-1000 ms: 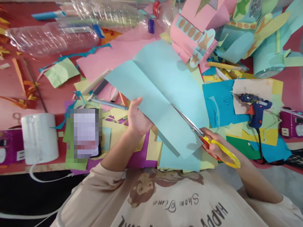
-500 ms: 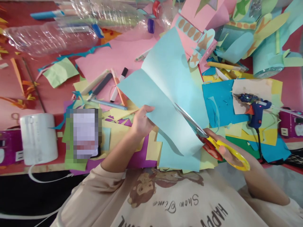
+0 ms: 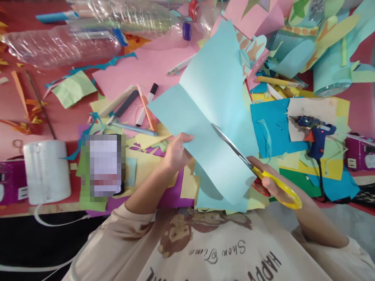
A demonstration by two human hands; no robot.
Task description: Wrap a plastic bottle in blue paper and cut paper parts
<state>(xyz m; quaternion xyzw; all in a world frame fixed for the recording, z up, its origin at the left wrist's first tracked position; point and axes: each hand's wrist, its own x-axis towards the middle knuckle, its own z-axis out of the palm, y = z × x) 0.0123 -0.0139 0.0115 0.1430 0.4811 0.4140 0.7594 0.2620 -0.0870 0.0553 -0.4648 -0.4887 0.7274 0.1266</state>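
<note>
Beyond the near edge of the tabletop [image 3: 7, 97], the person's body shows in a loose shirt [image 3: 131, 244] of pale beige cloth, whose left sleeve [image 3: 117, 226] and right sleeve [image 3: 348, 253] are wide, creased, and end near the elbow. Across the chest runs a brown cartoon print [image 3: 175, 236] with a rounded head, beside "Show Time" [image 3: 241, 246] in thin, looping dark script and "HAPPY" [image 3: 272, 263] in heavier block capitals, with more lettering only partly visible. The left hand [image 3: 177, 152] and right hand [image 3: 272, 188] are bare, as are both forearms.
</note>
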